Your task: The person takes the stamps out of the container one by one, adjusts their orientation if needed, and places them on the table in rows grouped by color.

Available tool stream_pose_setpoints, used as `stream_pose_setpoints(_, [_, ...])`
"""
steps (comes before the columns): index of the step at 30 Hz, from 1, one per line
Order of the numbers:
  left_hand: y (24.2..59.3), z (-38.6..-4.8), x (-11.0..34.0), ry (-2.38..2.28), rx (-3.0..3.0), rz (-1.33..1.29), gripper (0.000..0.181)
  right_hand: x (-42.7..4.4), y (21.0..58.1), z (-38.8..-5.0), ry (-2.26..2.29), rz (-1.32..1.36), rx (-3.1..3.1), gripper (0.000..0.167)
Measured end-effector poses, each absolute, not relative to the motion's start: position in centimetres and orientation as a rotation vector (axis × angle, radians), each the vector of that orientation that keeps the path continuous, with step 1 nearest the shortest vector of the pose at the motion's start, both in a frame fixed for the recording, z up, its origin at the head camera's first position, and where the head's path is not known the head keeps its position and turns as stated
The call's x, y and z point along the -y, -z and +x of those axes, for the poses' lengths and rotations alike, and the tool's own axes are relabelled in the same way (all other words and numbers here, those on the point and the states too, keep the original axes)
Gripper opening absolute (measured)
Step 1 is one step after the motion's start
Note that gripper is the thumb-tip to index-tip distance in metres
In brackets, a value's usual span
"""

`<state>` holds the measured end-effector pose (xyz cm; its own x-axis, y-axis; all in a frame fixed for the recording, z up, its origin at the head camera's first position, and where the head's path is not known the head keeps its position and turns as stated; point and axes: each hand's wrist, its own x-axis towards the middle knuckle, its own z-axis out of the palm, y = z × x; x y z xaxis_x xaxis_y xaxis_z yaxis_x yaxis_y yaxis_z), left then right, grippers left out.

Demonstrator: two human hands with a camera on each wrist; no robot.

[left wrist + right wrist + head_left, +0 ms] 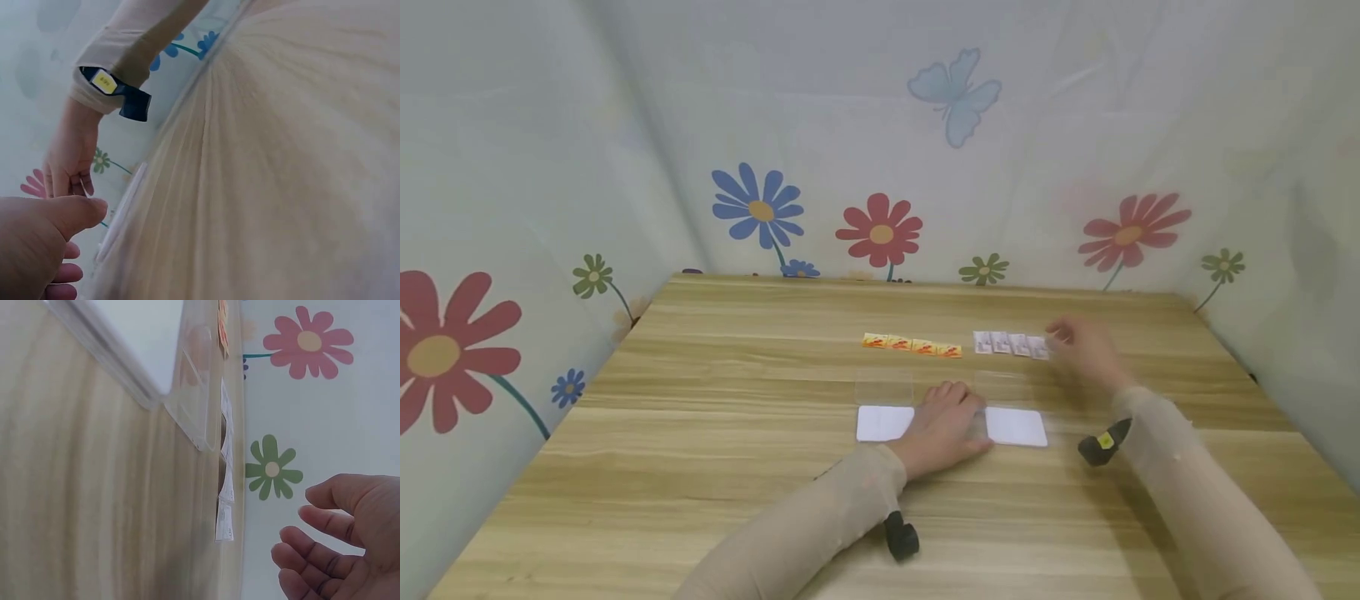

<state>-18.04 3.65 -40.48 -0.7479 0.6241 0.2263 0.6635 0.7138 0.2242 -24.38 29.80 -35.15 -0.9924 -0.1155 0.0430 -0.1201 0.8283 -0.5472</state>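
Note:
My left hand (942,425) rests at the table's middle, between two small clear cases with white insides, the left case (883,423) and the right case (1017,427). It partly covers the left case, and its fingers are relaxed. A clear lid (199,381) lies open behind the right case. My right hand (1086,350) hovers by the right end of a row of small white packets (1009,343). In the right wrist view its fingers are loosely bent, with nothing visible between them. A row of yellow-orange packets (912,345) lies left of the white ones.
The cases and packets lie on a wood-grain table (700,417). Behind it hangs a pale curtain (820,108) printed with flowers and a butterfly. A black wrist camera (1103,446) sits on the right sleeve, another (901,537) on the left.

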Motion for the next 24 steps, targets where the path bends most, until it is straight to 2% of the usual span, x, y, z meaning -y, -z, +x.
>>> stream_pose_setpoints(12, [37.5,-19.3,-2.0,0.440,2.837,-0.959,0.053,-28.6,35.2,-23.8,-0.851,0.214,2.931,0.035])
stream_pose_setpoints(24, [36.5,-21.3,3.4,0.255,2.827,-0.747,0.067,-28.1,36.1,-22.5,-0.705,0.323,2.889,0.044])
